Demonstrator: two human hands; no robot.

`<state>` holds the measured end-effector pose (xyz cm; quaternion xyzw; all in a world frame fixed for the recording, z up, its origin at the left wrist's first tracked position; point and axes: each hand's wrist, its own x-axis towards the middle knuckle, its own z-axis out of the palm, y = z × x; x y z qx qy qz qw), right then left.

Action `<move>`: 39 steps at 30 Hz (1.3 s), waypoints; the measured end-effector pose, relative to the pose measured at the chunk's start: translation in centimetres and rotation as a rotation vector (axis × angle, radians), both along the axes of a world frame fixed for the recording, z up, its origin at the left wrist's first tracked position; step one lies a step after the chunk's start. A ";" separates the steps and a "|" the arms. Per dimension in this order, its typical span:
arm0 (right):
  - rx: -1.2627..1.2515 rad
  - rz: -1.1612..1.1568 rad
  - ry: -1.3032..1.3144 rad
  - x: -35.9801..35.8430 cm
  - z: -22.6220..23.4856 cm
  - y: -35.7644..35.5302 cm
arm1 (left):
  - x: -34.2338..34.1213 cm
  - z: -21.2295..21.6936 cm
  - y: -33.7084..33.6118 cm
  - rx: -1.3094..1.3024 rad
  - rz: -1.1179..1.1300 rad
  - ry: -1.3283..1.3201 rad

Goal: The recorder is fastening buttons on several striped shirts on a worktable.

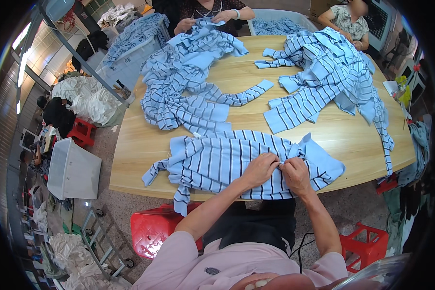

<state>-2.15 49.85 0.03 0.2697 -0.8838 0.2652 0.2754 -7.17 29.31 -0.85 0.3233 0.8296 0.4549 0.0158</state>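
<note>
A light blue knit garment with dark and white stripes (217, 162) lies across the near side of the wooden table (135, 159), its sleeves toward the left and a plain blue end at the right. My left hand (262, 169) is closed, pinching the striped fabric near the middle. Right beside it, my right hand (296, 175) is closed on the same garment, thumbs and fingertips almost meeting over a small fold. What exactly sits between the fingertips is too small to tell.
Two heaps of matching garments lie farther back, a left pile (179, 82) and a right pile (328, 72). Across the table, a person's hands (222, 17) hold blue fabric; another person (350, 24) sits far right. Red stools (150, 232) and a white bin (75, 169) stand around.
</note>
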 end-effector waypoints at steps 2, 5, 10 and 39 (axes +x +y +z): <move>0.021 -0.011 0.028 0.1 0.1 0.0 | -0.8 0.2 -0.6 0.000 -0.064 -0.076; 0.000 0.006 0.009 0.2 -0.1 0.3 | -1.2 0.9 -0.6 0.001 -0.141 -0.197; -0.157 0.068 -0.170 0.0 -0.2 1.1 | -0.8 0.0 -0.4 -0.047 -0.125 -0.112; 0.035 -0.143 -0.003 -0.6 -2.2 -0.1 | 1.9 -1.0 2.3 -0.135 0.258 0.383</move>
